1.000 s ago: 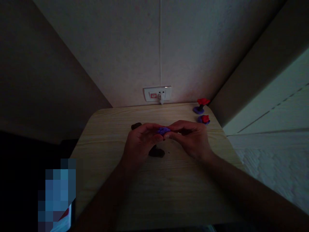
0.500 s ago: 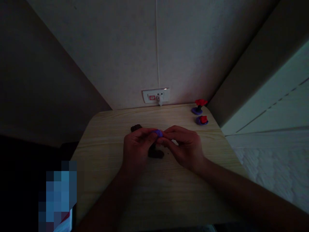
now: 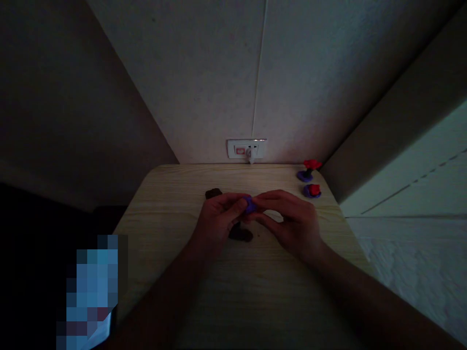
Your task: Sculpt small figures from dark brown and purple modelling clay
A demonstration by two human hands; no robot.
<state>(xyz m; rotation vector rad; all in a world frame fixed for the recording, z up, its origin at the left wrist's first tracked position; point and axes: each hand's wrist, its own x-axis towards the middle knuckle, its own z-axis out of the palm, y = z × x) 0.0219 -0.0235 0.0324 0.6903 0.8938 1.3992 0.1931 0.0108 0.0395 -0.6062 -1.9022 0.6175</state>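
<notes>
Between the fingertips of both hands is a small purple lump of modelling clay (image 3: 250,204). My left hand (image 3: 222,214) pinches it from the left with thumb and fingers. From the right, the fingers of my right hand (image 3: 290,214) close on the same lump. Dark brown clay (image 3: 241,235) lies on the table just below the hands, partly covered by them. Another dark brown piece (image 3: 213,193) shows behind my left hand; whether the two join is hidden.
At the table's (image 3: 175,182) back right corner stands a red clay flower on a purple base (image 3: 309,171). In front of it sits a purple clay cup with red clay inside (image 3: 313,190). A wall socket (image 3: 247,149) with a white plug is behind the table. A lit, blurred-out screen (image 3: 93,287) is lower left.
The view has shifted, so everything appears a little further right and lower. The purple clay has turned between my fingers and more of it shows. Both hands still pinch it.
</notes>
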